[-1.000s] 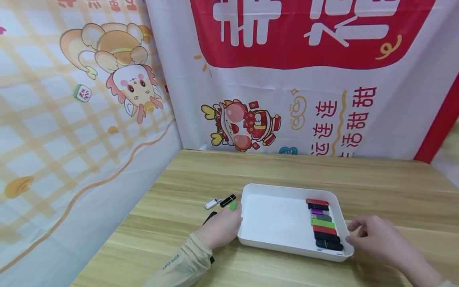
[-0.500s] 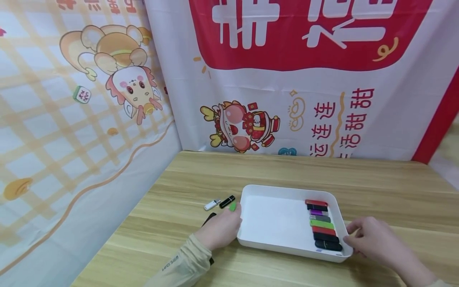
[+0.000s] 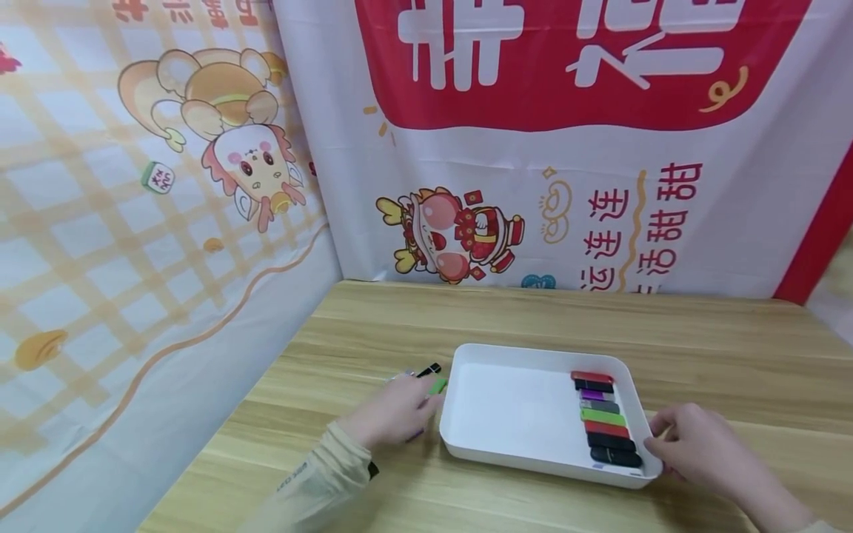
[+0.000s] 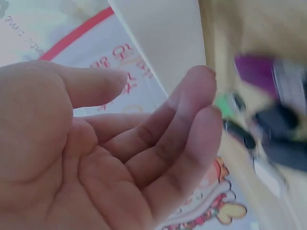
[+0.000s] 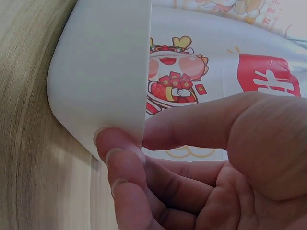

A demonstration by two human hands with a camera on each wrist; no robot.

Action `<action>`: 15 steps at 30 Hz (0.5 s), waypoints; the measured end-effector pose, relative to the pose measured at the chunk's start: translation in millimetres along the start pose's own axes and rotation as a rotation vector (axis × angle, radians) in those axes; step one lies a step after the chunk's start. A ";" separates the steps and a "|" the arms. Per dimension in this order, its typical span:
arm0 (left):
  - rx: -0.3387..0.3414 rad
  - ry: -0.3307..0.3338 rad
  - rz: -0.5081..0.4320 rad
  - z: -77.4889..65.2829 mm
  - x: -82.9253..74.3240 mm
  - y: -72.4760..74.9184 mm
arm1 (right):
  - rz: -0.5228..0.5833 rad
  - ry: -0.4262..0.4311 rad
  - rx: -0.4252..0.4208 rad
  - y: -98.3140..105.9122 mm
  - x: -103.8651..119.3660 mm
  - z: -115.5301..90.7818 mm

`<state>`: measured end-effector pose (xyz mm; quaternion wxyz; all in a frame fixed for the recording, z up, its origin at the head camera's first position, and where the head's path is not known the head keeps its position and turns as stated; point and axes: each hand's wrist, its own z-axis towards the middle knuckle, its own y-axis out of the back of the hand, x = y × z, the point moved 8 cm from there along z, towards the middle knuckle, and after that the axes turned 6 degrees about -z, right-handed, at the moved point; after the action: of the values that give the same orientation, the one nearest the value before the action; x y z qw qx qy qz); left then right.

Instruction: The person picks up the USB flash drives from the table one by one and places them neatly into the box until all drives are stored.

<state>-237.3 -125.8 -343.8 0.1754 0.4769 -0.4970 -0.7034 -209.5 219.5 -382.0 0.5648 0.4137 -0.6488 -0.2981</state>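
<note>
A white tray (image 3: 513, 403) lies on the table with a row of USB sticks (image 3: 603, 417) along its right side, in red, black, purple, grey and green. Left of the tray, my left hand (image 3: 393, 411) is over several loose sticks. Its fingers are loosely bent with nothing between them in the left wrist view. Near its fingertips lie a black stick (image 3: 432, 369) and a green one (image 3: 437, 386). A blurred purple stick (image 4: 254, 74) and a white one (image 4: 269, 177) show beyond the fingers. My right hand (image 3: 700, 444) pinches the tray's right wall, thumb at the rim and fingers outside.
The wooden table (image 3: 533, 311) meets a printed cloth (image 3: 546, 148) at the back. A checked cloth (image 3: 153, 259) hangs along the left side.
My left hand has moved left, off the tray's left edge, and over the loose sticks. It now hides most of the white stick, and more of the green one shows. The right hand stays at the tray.
</note>
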 end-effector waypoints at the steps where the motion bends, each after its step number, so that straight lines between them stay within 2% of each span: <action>1: -0.012 0.004 -0.007 -0.1 3.2 4.7 | 0.002 0.002 -0.003 0.0 -0.4 0.0; 4: -0.054 0.025 0.025 0.9 16.1 18.1 | 0.006 0.012 -0.014 0.2 -1.2 0.3; 7: -0.084 0.061 0.113 2.8 30.7 29.6 | 0.005 0.016 -0.020 0.1 -2.8 0.4; 12: -0.080 0.132 0.210 6.6 55.4 42.0 | 0.004 0.000 0.000 -2.3 -7.1 2.0; 15: -0.066 0.144 0.243 9.2 65.4 47.3 | 0.007 -0.010 0.014 -3.7 -9.6 2.7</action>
<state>-287.5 -189.1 -334.9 0.3098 0.4564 -0.5138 -0.6571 -211.3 225.9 -390.4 0.5596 0.4138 -0.6553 -0.2937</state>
